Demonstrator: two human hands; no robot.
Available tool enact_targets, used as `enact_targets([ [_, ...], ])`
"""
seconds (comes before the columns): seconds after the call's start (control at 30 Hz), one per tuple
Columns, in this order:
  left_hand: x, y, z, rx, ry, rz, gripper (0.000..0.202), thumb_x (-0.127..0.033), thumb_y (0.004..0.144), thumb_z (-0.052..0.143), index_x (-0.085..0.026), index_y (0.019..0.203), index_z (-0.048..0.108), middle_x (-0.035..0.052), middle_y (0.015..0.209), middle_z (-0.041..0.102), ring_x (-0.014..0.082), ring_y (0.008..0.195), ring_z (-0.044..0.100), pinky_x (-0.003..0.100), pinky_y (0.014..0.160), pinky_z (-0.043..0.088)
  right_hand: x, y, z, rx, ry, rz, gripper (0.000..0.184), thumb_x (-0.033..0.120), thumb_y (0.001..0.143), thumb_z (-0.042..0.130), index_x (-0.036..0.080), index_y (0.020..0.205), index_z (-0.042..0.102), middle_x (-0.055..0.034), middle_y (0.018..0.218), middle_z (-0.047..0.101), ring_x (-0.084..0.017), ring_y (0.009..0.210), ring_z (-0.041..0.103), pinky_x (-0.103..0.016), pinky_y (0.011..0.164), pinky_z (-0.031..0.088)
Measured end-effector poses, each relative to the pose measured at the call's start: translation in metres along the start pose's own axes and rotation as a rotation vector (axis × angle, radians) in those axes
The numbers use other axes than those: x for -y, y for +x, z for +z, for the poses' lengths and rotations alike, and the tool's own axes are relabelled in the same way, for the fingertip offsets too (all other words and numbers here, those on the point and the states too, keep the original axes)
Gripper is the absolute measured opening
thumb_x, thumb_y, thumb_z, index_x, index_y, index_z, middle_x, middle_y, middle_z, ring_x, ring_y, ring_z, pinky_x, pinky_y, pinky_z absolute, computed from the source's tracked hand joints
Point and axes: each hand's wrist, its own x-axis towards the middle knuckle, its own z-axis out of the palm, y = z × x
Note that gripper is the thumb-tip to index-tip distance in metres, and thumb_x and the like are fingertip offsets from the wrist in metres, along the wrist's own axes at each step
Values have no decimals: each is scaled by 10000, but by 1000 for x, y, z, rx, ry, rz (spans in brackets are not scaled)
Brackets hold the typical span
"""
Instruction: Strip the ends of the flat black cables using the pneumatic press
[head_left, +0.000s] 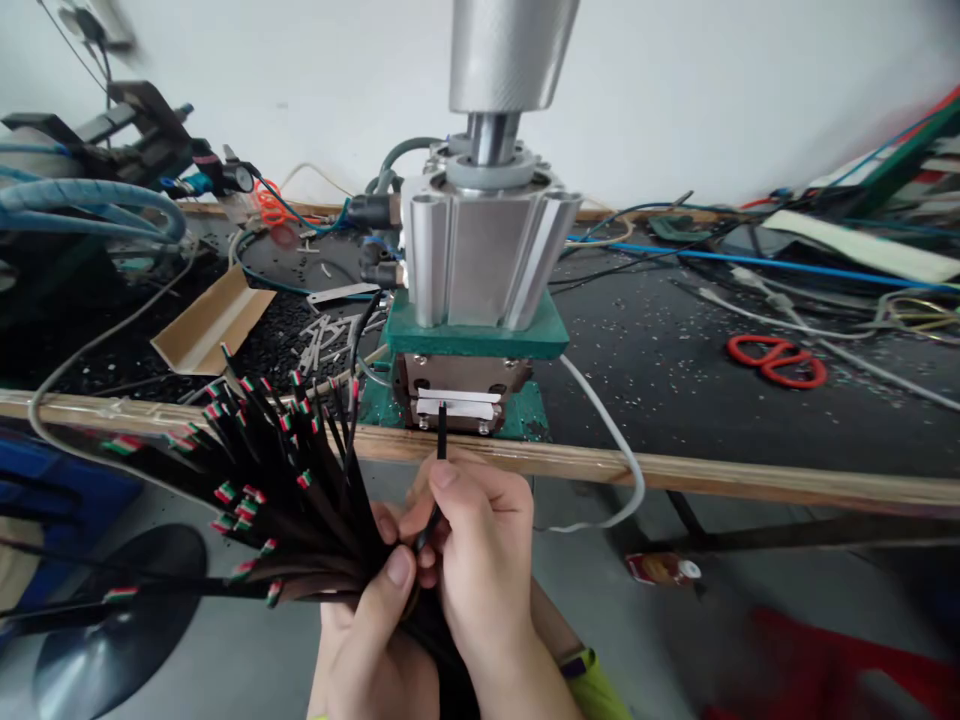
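My left hand [375, 630] is closed around a thick bundle of black cables [315, 510], whose ends fan out to the left and show red, white and green wire tips. Between the thumb and fingers of my right hand [480, 530] is a single black cable [441, 440]. Its tip reaches the white-edged slot at the front of a pneumatic press [487, 250]. Whether the tip is inside the slot or just touching its edge I cannot tell. The press has a silver cylinder on a green plate. Both hands sit close together below the bench edge.
Red-handled scissors [776, 360] lie on the black bench top [660, 400] at right. A cardboard piece [214, 320] and pale strips [330, 340] are left of the press. A grey cable [615, 430] hangs over the wooden edge. Below are a bottle [664, 569] and a round black stool [124, 620].
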Motion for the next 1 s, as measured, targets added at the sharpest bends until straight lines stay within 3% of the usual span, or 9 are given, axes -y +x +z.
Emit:
enact_targets([
  [0.27, 7, 17, -10, 137, -6, 49, 272, -297, 784, 1057, -204, 970, 881, 44, 825, 757, 188, 731, 779, 224, 688, 682, 3, 10, 4, -30, 36, -13, 459, 387, 863, 688, 232, 432, 645, 4, 542, 579, -81, 418, 450, -226, 397, 279],
  [0.43, 5, 21, -11, 158, 5, 39, 292, -336, 787, 1058, -204, 941, 847, 31, 781, 704, 193, 701, 748, 238, 645, 668, 2, 10, 7, -45, 40, -9, 444, 390, 865, 686, 236, 449, 671, 12, 530, 579, -79, 417, 462, -214, 397, 285],
  [1.0, 7, 26, -10, 154, -6, 59, 279, -339, 807, 1047, -211, 979, 868, 36, 846, 729, 194, 730, 746, 255, 683, 687, -17, 16, -1, -50, 135, -72, 426, 341, 881, 711, 242, 468, 688, -5, 575, 623, -110, 401, 537, -224, 338, 309],
])
